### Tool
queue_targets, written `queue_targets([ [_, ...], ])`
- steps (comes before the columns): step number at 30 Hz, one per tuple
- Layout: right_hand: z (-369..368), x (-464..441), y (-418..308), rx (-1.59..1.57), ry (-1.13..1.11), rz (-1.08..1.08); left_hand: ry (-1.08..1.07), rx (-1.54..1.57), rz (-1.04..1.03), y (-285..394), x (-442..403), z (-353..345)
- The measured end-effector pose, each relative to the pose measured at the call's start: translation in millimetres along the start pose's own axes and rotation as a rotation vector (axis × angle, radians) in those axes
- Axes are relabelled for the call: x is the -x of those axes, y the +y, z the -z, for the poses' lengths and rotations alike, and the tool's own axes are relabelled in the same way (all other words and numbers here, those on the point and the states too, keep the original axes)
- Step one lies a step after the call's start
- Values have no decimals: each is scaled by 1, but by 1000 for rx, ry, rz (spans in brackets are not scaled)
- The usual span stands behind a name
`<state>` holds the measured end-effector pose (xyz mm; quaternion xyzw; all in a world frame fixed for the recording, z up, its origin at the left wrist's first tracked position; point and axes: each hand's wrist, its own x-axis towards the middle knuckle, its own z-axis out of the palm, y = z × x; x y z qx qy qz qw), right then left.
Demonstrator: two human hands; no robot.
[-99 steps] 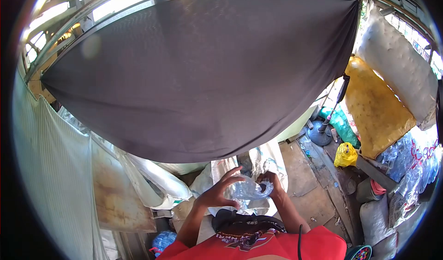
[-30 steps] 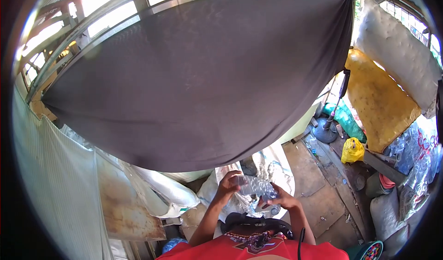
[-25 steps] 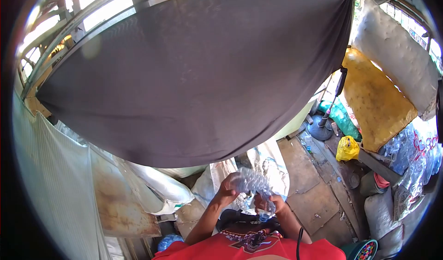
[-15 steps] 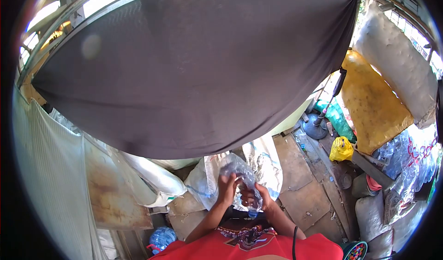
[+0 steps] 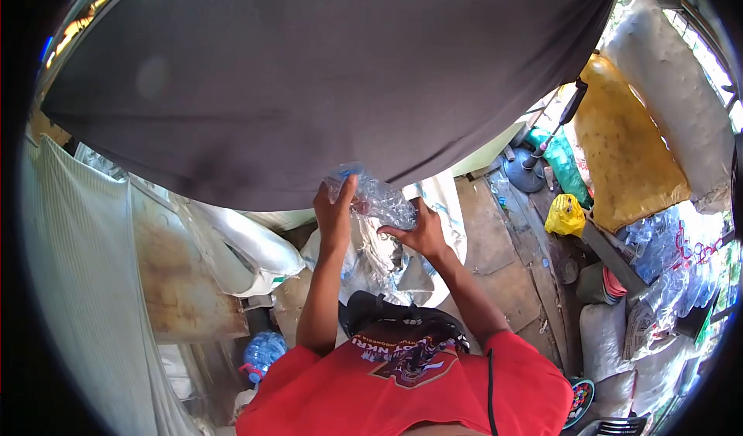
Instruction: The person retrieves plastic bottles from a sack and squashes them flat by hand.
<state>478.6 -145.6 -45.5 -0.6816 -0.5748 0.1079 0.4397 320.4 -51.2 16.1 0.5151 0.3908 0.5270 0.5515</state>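
Observation:
A crumpled clear plastic bottle [image 5: 381, 199] is held out in front of me, lying nearly sideways and slanting down to the right. My left hand [image 5: 336, 207] grips its left end, thumb up along the side. At the other end, my right hand [image 5: 422, 230] closes on the bottle with its thumb underneath. A patch of blue shows near the left end; whether it is a cap I cannot tell. Below the bottle, between my forearms, is an open white woven sack [image 5: 445, 235], and its contents are unclear.
A dark cloth [image 5: 333, 80] hangs across the front. On the right are a yellow bag [image 5: 566, 216], an umbrella base [image 5: 525, 170], stuffed sacks [image 5: 604, 343] and a heap of clear bottles [image 5: 689, 262]. A large blue-tinted bottle [image 5: 264, 353] stands at lower left.
Both hands have lifted the bottle upward and away from my body. It has turned from a bent upright pose to nearly sideways, and my hands are farther apart. The view has tilted slightly.

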Motion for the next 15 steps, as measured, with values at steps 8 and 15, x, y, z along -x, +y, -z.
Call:
queue_targets([
  [8,-4,22,2,-258,63,-55,-276,316,7,-9,7,-3],
  [15,0,49,4,-1113,-215,-285,-398,480,110,-2,10,-7],
])
